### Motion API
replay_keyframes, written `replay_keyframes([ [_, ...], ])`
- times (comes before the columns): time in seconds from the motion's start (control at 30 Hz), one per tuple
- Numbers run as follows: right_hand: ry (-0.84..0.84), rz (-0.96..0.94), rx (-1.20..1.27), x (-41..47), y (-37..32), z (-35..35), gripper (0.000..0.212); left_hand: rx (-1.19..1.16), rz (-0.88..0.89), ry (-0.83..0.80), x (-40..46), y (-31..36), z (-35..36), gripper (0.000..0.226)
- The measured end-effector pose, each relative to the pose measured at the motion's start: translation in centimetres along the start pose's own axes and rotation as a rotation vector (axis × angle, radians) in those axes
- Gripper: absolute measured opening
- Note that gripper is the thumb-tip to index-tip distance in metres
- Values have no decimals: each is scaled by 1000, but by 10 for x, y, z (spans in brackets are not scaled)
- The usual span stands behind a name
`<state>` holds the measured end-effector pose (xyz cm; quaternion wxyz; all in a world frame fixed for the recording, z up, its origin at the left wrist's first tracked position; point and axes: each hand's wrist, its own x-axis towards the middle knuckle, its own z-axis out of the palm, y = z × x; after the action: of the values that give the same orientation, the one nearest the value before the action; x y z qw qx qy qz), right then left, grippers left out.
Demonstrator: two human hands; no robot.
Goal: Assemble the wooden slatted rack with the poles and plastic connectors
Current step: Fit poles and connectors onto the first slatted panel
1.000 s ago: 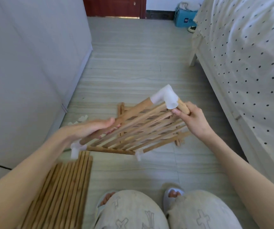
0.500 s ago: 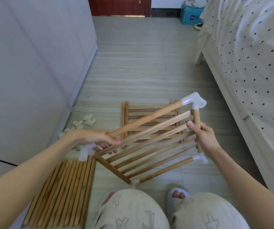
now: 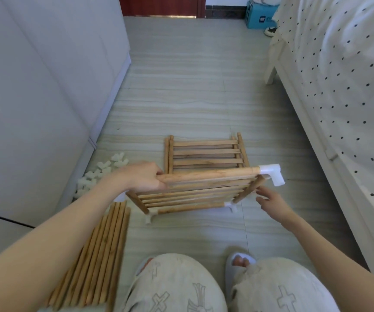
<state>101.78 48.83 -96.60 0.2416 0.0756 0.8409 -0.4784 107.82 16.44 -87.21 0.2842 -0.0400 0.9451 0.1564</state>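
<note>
left hand [image 3: 146, 177] grips the far-left corner of the slatted panel [image 3: 195, 192], steadying it on its near connectors on the floor [image 3: 181, 97] | right hand [image 3: 271, 202] loose, off the wood (just released, likely) | spare poles [image 3: 105, 239] at near-left, loose connectors [image 3: 100, 174] by cabinet edge

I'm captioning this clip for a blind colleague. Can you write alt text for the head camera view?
A person's left hand grips a wooden slatted shelf with white plastic corner connectors, while the open right hand hovers beside it. More slatted panels, loose poles and spare connectors lie on the floor.
</note>
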Motion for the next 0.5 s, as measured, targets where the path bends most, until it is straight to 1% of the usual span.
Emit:
replay_keyframes([
  [0.07,63,46,209,-8,1,-14,32,19,1,17,-2,3,0,18],
  [0.13,171,23,417,-14,-9,-30,31,16,-8,21,-2,4,-1,20],
  [0.17,225,-23,442,-17,-19,-37,31,20,-14,22,-2,4,-1,22],
  [0.2,285,-89,415,-20,-31,-43,32,24,-17,22,-2,4,-2,25],
  [0.23,349,-169,329,-22,-44,-46,31,25,-17,22,-2,3,-2,27],
  [0.3,447,-366,30,-29,-72,-47,32,24,-12,21,-3,3,-1,28],
  [0.33,461,-480,-137,-32,-84,-44,34,23,-9,21,-4,4,-1,26],
  [0.37,427,-584,-309,-34,-95,-41,36,22,-8,23,-5,4,0,24],
  [0.4,343,-651,-487,-35,-105,-35,39,26,-6,25,-6,5,1,21],
  [0.43,223,-650,-668,-34,-111,-28,42,34,-1,27,-8,6,1,20],
  [0.5,-35,-518,-946,-30,-120,-17,47,51,10,39,-9,5,3,22],
])
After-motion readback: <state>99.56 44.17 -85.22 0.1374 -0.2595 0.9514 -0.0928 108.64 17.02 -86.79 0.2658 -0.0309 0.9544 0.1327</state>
